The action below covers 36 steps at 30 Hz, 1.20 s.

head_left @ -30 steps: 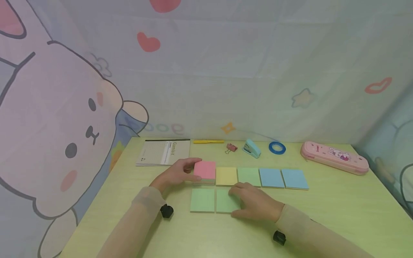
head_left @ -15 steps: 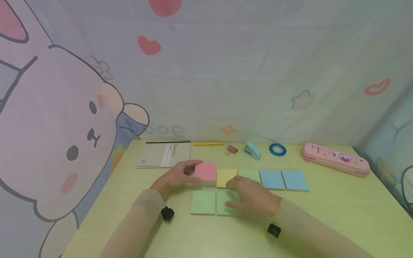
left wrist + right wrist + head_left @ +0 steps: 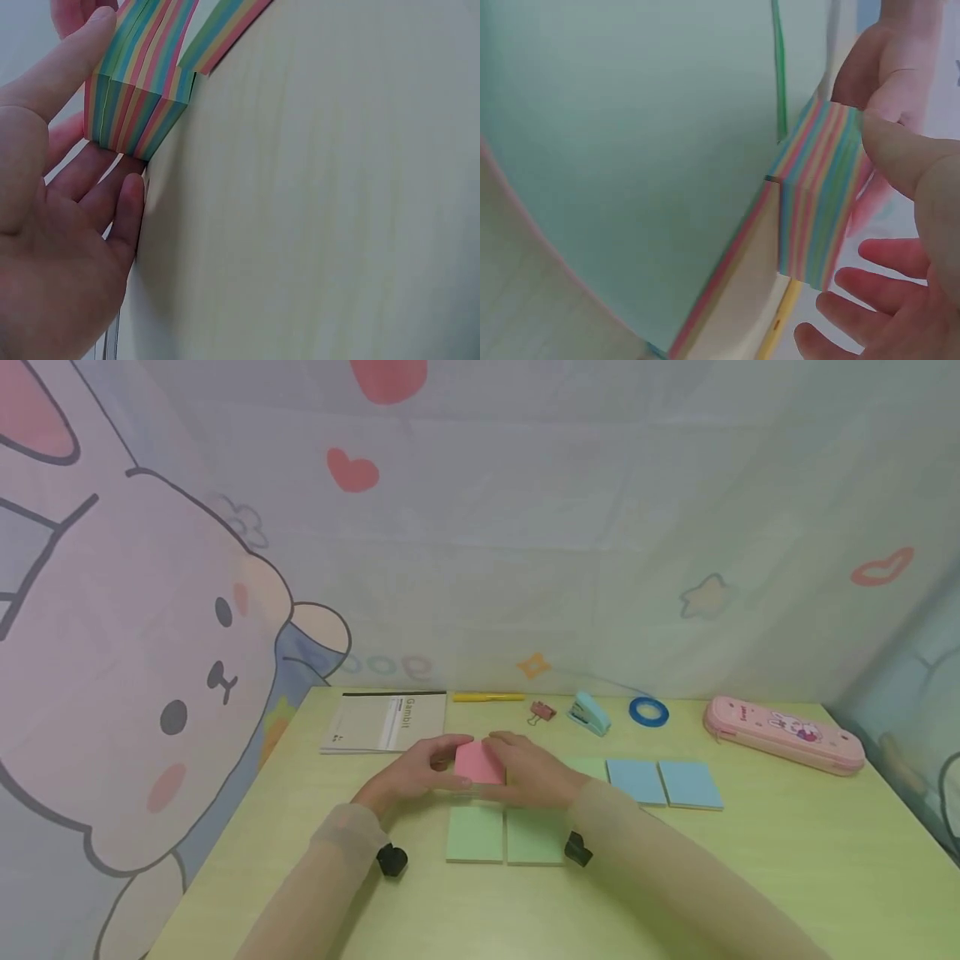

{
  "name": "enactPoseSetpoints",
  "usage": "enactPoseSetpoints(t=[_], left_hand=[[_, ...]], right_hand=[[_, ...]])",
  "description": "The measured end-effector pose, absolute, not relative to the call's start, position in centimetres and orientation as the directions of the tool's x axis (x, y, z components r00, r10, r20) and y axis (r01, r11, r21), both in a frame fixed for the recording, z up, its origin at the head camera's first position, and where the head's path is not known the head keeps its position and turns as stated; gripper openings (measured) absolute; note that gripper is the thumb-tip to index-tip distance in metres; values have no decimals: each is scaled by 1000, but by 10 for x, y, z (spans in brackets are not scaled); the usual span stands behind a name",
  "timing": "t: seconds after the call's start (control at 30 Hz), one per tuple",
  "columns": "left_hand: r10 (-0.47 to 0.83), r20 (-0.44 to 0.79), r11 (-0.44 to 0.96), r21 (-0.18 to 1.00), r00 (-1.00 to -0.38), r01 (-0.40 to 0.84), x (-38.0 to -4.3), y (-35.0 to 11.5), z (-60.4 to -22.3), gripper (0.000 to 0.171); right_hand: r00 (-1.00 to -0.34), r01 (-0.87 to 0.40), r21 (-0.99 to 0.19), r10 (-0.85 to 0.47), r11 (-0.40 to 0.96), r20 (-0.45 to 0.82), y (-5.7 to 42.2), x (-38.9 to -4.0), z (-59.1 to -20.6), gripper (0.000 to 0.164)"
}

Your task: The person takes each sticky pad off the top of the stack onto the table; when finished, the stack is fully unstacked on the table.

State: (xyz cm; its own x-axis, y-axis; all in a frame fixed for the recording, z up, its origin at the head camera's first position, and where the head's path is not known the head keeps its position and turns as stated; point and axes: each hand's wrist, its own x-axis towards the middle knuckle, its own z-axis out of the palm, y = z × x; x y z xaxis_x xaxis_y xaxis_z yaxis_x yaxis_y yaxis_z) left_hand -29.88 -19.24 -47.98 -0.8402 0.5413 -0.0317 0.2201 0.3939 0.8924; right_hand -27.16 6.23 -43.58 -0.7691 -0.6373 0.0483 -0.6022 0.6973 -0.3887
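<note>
Fingers and thumb of the left hand (image 3: 416, 768) are clamped on a pink-topped stack of sticky notes (image 3: 480, 762), left of centre on the surface (image 3: 810, 860); whether the stack touches the surface, I cannot tell.

Just nearer lie two green pads, the left one (image 3: 475, 835) uncovered, the right one (image 3: 534, 843) partly under the right forearm. To the right, another green pad (image 3: 588, 767) is partly covered by the right hand (image 3: 536, 774), then come two blue pads (image 3: 635, 782) (image 3: 691, 785) side by side. Along the back sit a notebook (image 3: 375, 722), a yellow pen (image 3: 487, 697), a pink clip (image 3: 541, 713), a mint stapler (image 3: 589, 713) and a roll of blue tape (image 3: 654, 724).

At far right is a closed pink pencil case (image 3: 787, 739), contents hidden.

The left thumb presses the stack's striped near side, with fingers behind. Right-hand fingers are spread well apart round the stack's right side, the thumb tip at its edge; the right wrist view shows gaps between them and no firm grip.
</note>
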Motion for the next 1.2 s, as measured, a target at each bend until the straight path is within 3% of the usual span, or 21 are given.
enactPoseSetpoints(t=[0.27,0.47,0.7,0.87,1.2], left_hand=[[559,-38,348,917,-828,192,-298,-195,-483,89],[553,-46,368,909,-832,194,-296,-194,-485,84],[540,-62,400,897,-839,191,-295,-195,-484,82],[538,-58,411,889,-841,202,-296,-196,-483,82],[539,-49,427,877,-841,222,-297,-196,-481,83]], right_hand=[[-785,-590,-340,-619,733,28,62,-281,-448,75],[-810,-573,-310,-582,759,72,85,-274,-450,68],[-745,-665,-319,-624,675,235,136,-250,-450,56],[-714,-700,-297,-639,649,285,170,-231,-451,47],[-736,-677,-265,-644,687,210,211,-200,-464,51]])
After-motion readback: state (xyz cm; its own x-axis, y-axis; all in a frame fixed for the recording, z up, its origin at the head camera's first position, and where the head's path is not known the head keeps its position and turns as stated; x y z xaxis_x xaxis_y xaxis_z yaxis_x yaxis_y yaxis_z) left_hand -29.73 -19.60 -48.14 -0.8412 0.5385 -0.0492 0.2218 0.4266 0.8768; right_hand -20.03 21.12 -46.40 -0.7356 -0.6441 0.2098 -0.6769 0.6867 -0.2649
